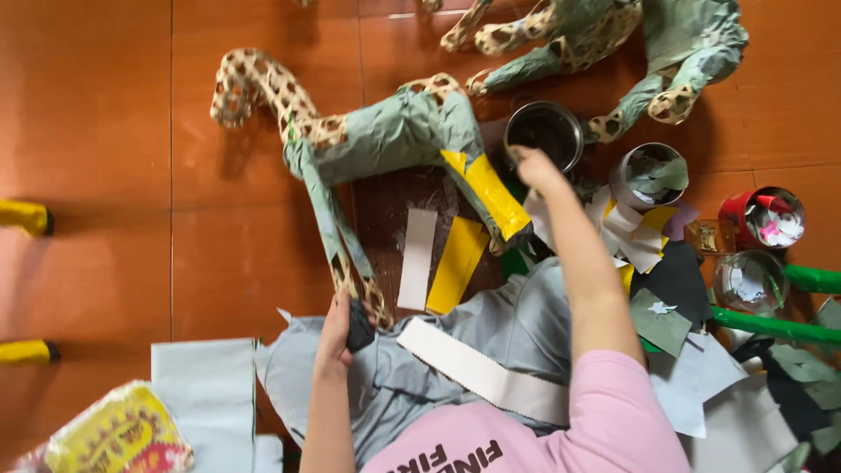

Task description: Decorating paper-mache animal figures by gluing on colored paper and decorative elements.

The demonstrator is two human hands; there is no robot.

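A woven animal figure (pixel 385 136), partly covered in green paper with a yellow patch, lies on the reddish floor (pixel 105 131). The left hand (pixel 337 328) is closed around the foot of its leg, while the right hand (pixel 536 168), fingers bunched, reaches at a dark metal bowl (pixel 545 133) just beside the figure. White and yellow paper strips (pixel 438 258), tins of scraps (pixel 653 175) and a second figure (pixel 613 44) lie around.

A paper-covered animal figure (pixel 385 140) is lying on its side at about eleven o'clock from the frame's centre, its body wrapped in grey-green paper, its neck and legs showing bare woven lattice. One hind leg is wearing yellow strips. A metal tin (pixel 545 133), dark inside, is standing upright at one o'clock, just beside that figure.
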